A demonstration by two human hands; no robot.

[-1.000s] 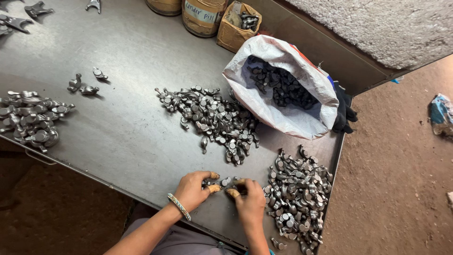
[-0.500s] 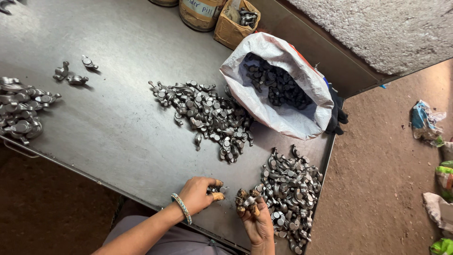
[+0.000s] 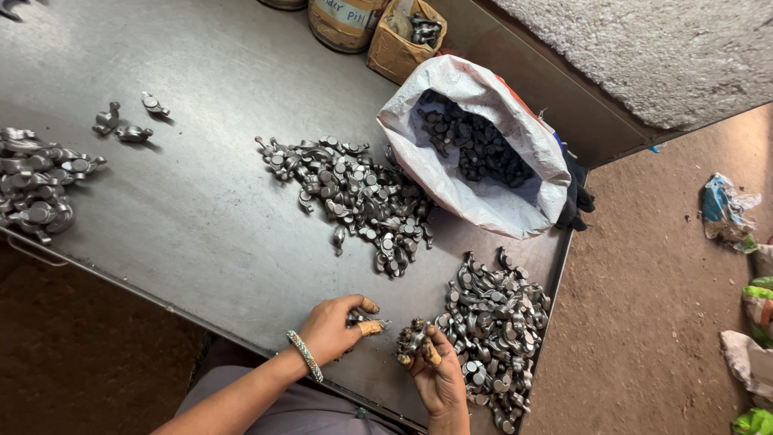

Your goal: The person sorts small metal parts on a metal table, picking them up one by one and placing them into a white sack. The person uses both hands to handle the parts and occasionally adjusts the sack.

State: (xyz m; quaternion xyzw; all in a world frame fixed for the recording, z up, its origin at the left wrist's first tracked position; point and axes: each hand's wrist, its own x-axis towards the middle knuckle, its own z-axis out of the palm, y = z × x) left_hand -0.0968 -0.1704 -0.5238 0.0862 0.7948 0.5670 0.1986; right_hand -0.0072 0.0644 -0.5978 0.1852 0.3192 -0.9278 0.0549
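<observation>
Grey steel table [image 3: 185,209] with metal parts [image 3: 354,193], over brown dirt floor [image 3: 644,322].

The left hand [image 3: 332,326] mostly hides a small grey metal part [image 3: 360,320]; beside it, the grey steel table [image 3: 201,217] runs off-frame.

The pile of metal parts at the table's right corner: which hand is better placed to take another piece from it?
Probably the right hand. It is raised beside that pile of metal parts, though it already holds a few parts. The left hand rests farther away on the table, gripping a part of its own.
</observation>
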